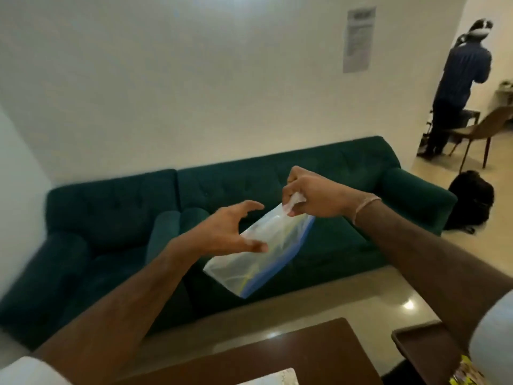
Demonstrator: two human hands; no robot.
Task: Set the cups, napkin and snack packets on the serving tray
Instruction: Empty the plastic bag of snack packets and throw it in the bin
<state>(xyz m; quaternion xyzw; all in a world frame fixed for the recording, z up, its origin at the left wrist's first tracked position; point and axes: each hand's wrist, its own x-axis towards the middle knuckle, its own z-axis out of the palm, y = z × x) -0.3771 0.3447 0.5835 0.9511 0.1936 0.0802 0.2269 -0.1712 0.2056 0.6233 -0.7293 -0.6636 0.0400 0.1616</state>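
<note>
Room: you faced one green sofa (pixel 249 207) against a white wall.
Surface: one dark table (pixel 291 354) sat below you.
Bag: one clear bag (pixel 258 257) hung midair over the sofa.
Right hand (pixel 311 194): pinched the bag's top.
Left hand (pixel 230 232): fingers spread, thumb touching the bag.

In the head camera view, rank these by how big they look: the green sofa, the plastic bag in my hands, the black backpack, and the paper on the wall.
1. Green sofa
2. Plastic bag, though nearness to the camera inflates it
3. and 4. Black backpack and wall paper look alike; unranked.
</note>
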